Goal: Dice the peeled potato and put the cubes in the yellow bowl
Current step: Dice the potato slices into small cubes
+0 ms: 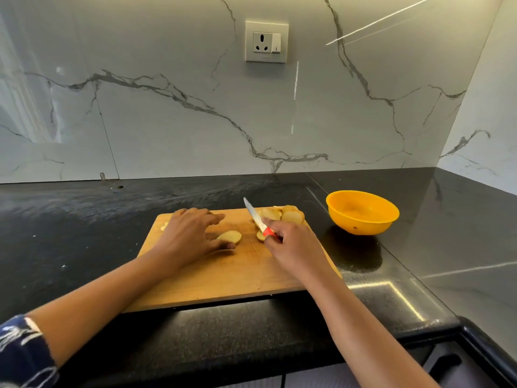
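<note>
A wooden cutting board (pixel 223 275) lies on the black counter. Several potato slices (pixel 284 214) are piled at its far right corner, and one slice (pixel 230 236) lies near the middle. My left hand (pixel 190 236) rests on the board with straight fingers; its thumb touches that slice. My right hand (pixel 293 247) grips the red handle of a knife (pixel 253 214) whose blade points away and up over another potato piece (pixel 260 236). The yellow bowl (pixel 362 212) stands to the right of the board and looks empty.
A small potato scrap (pixel 164 226) lies at the board's left edge. The black counter (pixel 84 233) runs left and turns along the right wall. A marble backsplash with a wall socket (pixel 266 42) stands behind. The board's near edge overhangs the counter's step.
</note>
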Available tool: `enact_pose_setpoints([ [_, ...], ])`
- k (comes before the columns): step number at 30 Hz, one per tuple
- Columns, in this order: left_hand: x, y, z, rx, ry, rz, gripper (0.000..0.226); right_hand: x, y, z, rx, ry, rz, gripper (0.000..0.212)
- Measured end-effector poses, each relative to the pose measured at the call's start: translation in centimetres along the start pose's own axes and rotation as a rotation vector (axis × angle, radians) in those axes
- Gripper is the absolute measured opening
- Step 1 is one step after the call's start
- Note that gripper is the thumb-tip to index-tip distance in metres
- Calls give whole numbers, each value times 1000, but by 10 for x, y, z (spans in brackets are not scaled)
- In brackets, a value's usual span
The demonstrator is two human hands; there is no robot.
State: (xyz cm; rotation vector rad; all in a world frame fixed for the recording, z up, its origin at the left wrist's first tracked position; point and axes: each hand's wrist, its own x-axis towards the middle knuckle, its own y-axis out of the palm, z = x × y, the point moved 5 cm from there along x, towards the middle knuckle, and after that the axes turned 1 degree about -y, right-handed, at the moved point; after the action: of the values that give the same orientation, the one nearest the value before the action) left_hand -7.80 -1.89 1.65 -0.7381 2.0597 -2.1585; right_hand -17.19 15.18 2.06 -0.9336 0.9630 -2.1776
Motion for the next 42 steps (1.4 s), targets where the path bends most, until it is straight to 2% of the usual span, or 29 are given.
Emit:
enact_pose_setpoints([
  [4, -23, -4, 20, -67, 66, -105, 104, -8, 1, 5, -109, -27, 137, 43],
  [8, -22, -6, 27, -37, 85, -153, 98, -11, 2, 9, -230, -11, 209, 42],
  [13, -11, 0, 22, -67, 92, -65, 103, -23, 9, 24, -255, -67, 205, 44],
  [29, -12, 2, 31, -230, 130, -136, 90, -14, 6, 26, -287, -75, 225, 45],
  [40, -13, -1, 27, -248, 127, -91, 50, -12, 4, 24, -270, -89, 230, 45],
  [42, -13, -1, 27, -243, 128, -87, 51, -14, 1, 25, -300, -91, 202, 44],
])
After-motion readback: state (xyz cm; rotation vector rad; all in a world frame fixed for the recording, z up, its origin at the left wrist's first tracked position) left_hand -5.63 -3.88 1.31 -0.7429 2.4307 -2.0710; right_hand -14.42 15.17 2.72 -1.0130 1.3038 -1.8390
